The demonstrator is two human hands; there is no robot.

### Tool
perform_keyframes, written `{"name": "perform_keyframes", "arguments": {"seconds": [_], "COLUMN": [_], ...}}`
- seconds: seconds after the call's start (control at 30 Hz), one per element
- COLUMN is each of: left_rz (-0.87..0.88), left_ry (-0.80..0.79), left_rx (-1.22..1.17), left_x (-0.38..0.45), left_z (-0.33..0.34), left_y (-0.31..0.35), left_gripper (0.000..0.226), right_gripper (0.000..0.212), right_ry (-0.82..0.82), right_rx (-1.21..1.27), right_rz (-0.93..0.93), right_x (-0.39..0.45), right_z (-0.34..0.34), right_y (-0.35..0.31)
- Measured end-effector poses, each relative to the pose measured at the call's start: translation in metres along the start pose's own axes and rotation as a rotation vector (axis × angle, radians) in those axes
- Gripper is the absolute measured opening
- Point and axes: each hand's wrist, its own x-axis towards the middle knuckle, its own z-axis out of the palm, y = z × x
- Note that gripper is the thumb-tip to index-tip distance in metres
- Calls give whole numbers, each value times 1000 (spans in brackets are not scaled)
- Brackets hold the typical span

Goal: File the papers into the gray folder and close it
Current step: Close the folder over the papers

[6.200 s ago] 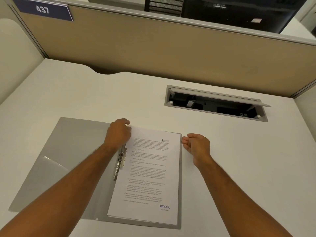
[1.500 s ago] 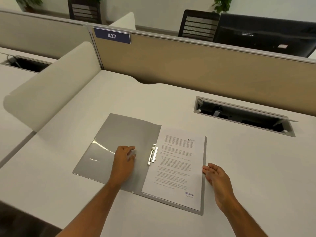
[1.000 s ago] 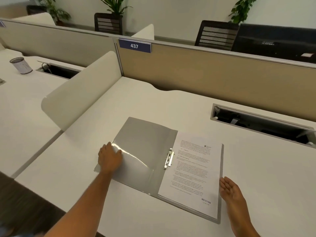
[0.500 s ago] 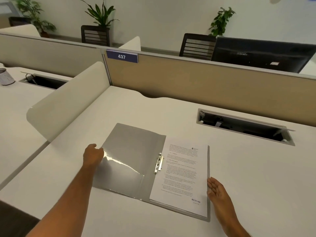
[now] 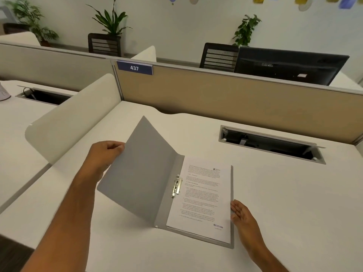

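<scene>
- White desk (image 5: 275, 203) is occupied by the gray folder (image 5: 143, 173), papers (image 5: 202, 195) clipped inside.
- Front cover is held raised, pinched by the left hand (image 5: 106, 154); closing remains.
- Right hand (image 5: 240, 213) is rested slack beside the folder.

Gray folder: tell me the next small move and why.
Probably swing the front cover the rest of the way over the papers and lay it flat. The left hand pinches the cover's outer edge, lifted off the desk. The papers lie under the metal clip, and the open right hand rests at the folder's right edge.
</scene>
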Motion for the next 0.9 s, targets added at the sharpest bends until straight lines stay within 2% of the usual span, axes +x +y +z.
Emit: {"name": "perform_keyframes", "arguments": {"seconds": [0.1, 0.2, 0.33, 0.57, 0.63, 0.73, 0.77, 0.83, 0.9], "left_rz": [-67, -96, -115, -144, -157, -102, -73, -96, -146], "left_ry": [-179, -250, -292, -369, -391, -474, -482, -435, -370], "left_rx": [-138, -167, -95, -192, -174, 34, 127, 305, 425], "left_x": [-16, -32, -48, -75, -83, -86, -86, -84, -85], "left_z": [9, 27, 53, 92, 103, 121, 128, 143, 155], "left_y": [18, 20, 0, -45, -47, -50, -54, -64, -75], "left_gripper": [28, 42, 20, 16, 5, 24, 36, 75, 95], "right_gripper": [40, 41, 40, 44, 44, 43, 42, 36, 24], "right_ry": [-5, -15, -27, -66, -64, -58, -51, -28, -1], "right_rx": [-1, -10, -23, -63, -45, -7, 1, 9, 54], "right_rz": [2, -2, 3, -17, -18, -16, -13, -3, 5], "right_x": [1, 2, 2, -1, -1, -2, -2, -3, -3], "right_z": [-1, -1, -4, -4, -4, -4, -4, -4, -5], "right_y": [2, 5, 6, 9, 10, 7, 6, 1, -5]}}
